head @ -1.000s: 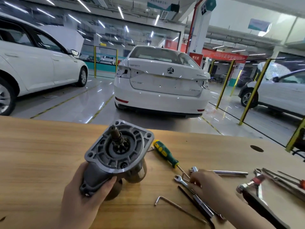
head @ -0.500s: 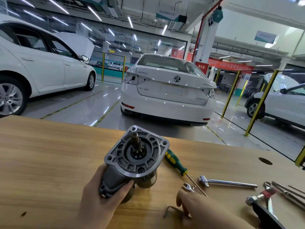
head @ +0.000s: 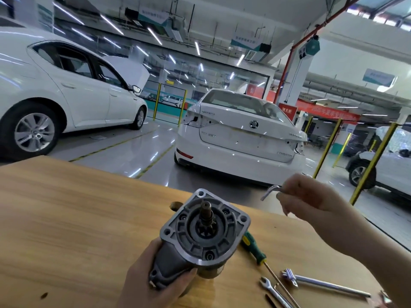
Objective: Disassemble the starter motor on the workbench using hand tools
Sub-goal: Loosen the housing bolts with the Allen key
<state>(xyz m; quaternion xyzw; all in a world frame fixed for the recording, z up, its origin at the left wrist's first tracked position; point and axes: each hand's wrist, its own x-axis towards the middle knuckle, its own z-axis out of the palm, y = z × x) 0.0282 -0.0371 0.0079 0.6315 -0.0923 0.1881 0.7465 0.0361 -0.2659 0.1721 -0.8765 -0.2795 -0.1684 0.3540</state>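
Fingertips point(head: 287, 196) of the right hand point(head: 311, 196) pinch the long arm of an L-shaped hex key point(head: 270, 191). Its short bent arm points down and to the left, touching nothing. This hand is raised in the air over the far edge of the workbench point(head: 66, 218), to the right of the starter motor point(head: 204, 232) and apart from it.

The thumb point(head: 184, 280) and fingers of the left hand point(head: 151, 278) are curled round the motor's dark rear body. They hold it tilted close to the near edge, with the square mounting flange facing up toward the camera. The flange's round recess holds the pinion gear and its shaft point(head: 205, 211), which stands out past the flange face. Whether the motor's underside touches the bench cannot be told.

Toward the near right corner lie three tools:
- a green-handled screwdriver point(head: 253, 247), its handle just beside the flange;
- an open-end wrench point(head: 270, 287), just beside the screwdriver's shank;
- a long silver bar tool point(head: 322, 284), farther right.

Left of the motor, the wood surface stretches out to the far edge. Beyond that edge stands a white car point(head: 240, 134), its rear toward the bench.
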